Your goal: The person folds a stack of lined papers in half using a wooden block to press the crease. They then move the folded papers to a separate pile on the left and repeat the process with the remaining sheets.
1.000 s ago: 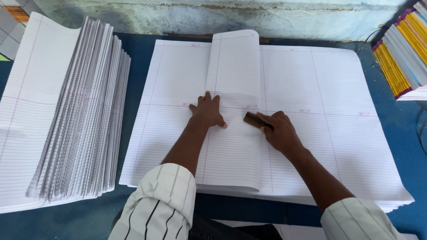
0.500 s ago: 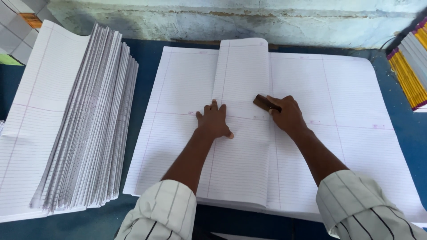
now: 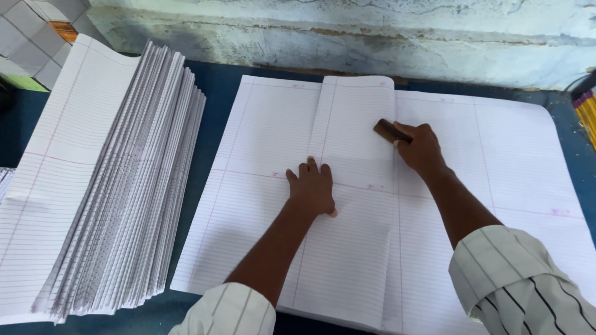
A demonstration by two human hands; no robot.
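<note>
While the left hand (image 3: 312, 191) lies flat, fingers spread, pinning the folded sheet (image 3: 357, 186) at mid-length, the right hand (image 3: 421, 147) closes around a small brown block (image 3: 386, 131) pressed to the sheet near its far end. The fold's long axis runs away from the person; the block sits just right of it.

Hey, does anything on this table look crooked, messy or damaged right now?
Nothing looks damaged. The folded-sheet stack on the left is fanned and slanted, its edges stepped rather than squared.
</note>
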